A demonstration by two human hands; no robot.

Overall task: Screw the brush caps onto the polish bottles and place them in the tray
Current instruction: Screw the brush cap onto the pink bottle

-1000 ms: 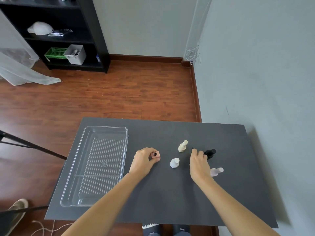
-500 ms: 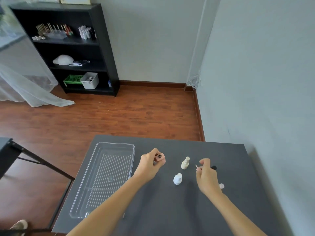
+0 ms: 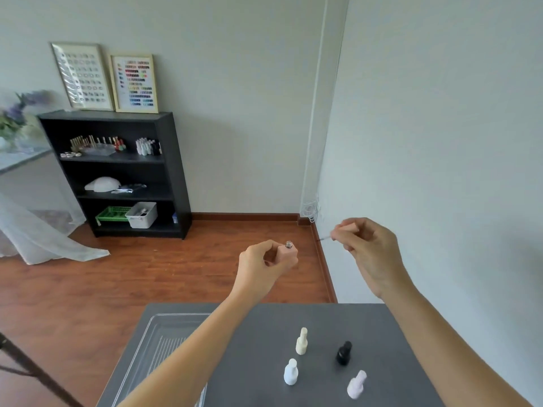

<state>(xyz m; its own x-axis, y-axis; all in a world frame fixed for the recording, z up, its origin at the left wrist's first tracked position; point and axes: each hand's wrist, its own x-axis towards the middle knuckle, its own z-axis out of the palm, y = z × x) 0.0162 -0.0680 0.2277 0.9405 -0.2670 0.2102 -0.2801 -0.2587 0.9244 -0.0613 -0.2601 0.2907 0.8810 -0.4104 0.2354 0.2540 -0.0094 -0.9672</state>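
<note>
My left hand [image 3: 264, 264] is raised above the table and grips a pink polish bottle [image 3: 289, 252] with its threaded neck bare and pointing up. To its right my right hand [image 3: 370, 248] holds a brush cap [image 3: 338, 235], whose thin brush tip points left toward the bottle, a gap apart. On the dark table [image 3: 258, 377] stand several capped bottles: cream [image 3: 301, 342], white [image 3: 291, 373], black [image 3: 343, 352] and pale lilac [image 3: 356, 384]. The clear tray [image 3: 155, 339] lies at the table's left, partly hidden by my left forearm.
A grey wall runs close along the table's right side. A black shelf unit [image 3: 170, 160] with bottles and bins stands across the wooden floor. A dark stand leg [image 3: 35, 374] crosses the lower left.
Both hands rose from the table to chest height, the left lifting the pink bottle, the right lifting the brush cap. The camera tilted upward, showing more of the room.
</note>
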